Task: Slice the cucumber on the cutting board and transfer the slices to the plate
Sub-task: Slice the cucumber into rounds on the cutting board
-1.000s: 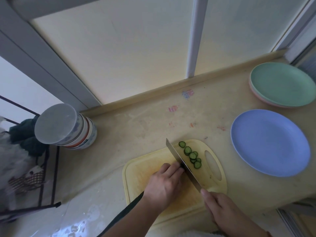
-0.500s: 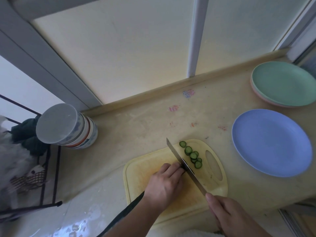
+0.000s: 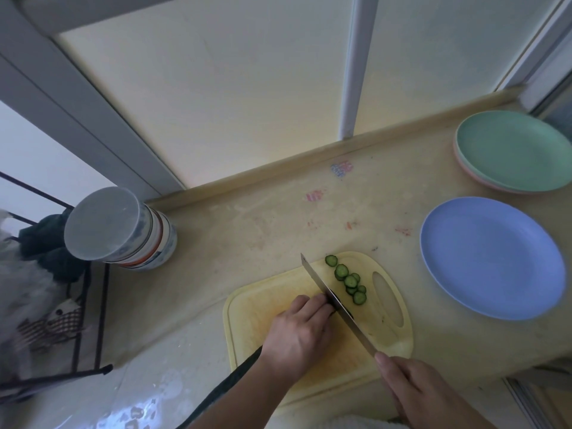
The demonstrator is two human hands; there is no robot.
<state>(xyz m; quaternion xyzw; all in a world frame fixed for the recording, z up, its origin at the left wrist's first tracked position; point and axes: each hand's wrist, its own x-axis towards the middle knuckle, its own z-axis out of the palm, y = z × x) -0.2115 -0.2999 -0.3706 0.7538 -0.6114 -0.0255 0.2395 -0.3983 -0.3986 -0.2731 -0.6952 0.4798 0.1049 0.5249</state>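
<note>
Yellow plastic cutting board [image 3: 257, 323] sits at the near edge of the beige counter [image 3: 247, 230], handle slot toward the right. From my feed the cucumber [image 3: 331, 312] is almost fully hidden under the left hand [image 3: 301, 331]; I only see a dark sliver of it right at the blade, so I can't read its long axis directly. Left hand is curled down over it, fingertips tucked right against the flat of the knife.

Knife [image 3: 332, 301] runs diagonally, tip pointing up-left away from the person, handle end down-right in the right hand [image 3: 424, 394], which is wrapped around the handle. Blade is on the board, just right of the left fingers.

Cut slices [image 3: 349, 280] lie in a loose, overlapping row on the board between the blade and the handle slot, row roughly parallel to the blade. Round, dark green skin, paler centres, thin.

Blue plate [image 3: 492, 261] is on the counter right of the board, well apart from the slices. Green plate [image 3: 513, 150] is stacked on a pink one farther back right. Round lidded canister [image 3: 120, 227] stands at the counter's left end. Frosted window panels behind.
</note>
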